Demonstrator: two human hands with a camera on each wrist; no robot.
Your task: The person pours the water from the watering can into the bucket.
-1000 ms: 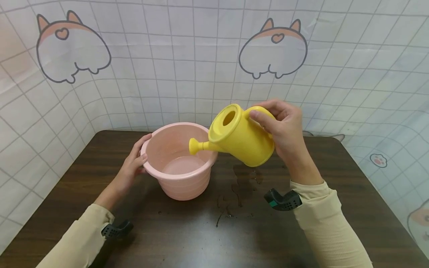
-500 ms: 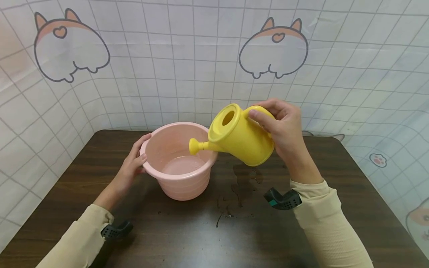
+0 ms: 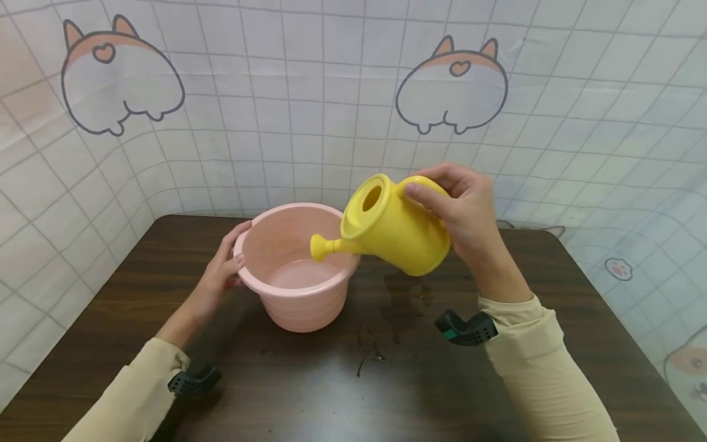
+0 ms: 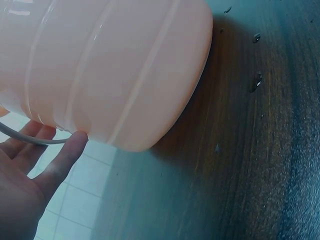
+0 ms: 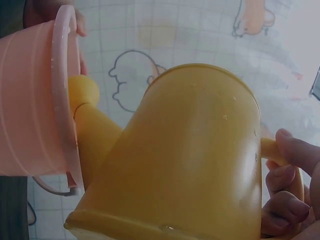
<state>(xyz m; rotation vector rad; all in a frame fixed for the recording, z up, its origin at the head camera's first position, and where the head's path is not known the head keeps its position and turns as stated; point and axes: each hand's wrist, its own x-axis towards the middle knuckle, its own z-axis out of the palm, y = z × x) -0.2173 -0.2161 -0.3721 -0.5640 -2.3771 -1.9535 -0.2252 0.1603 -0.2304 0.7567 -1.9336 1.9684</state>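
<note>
A pink plastic bucket (image 3: 304, 307) stands slightly tilted on the dark wooden table (image 3: 265, 393), its mouth facing me and a shallow layer of water on its bottom. My left hand (image 3: 217, 270) grips its left rim; in the left wrist view, fingers (image 4: 62, 162) lie along its side near the thin wire handle (image 4: 30, 139). On the right, my right hand (image 3: 464, 205) holds a yellow watering can (image 3: 411, 230) by its handle, thumb on top. The can is tipped left above the table, with its spout head (image 3: 318, 247) over the inside of the bucket.
Wet streaks and drops (image 3: 378, 356) lie on the table right of the bucket. Behind it hangs a white grid-patterned sheet (image 3: 287, 123) with cartoon animal prints. Dark devices sit on the left wrist (image 3: 193, 380) and right wrist (image 3: 466, 328).
The watering can and my right hand have shifted very slightly left in the head view. My left hand keeps its grip on the bucket, which stays in place.
</note>
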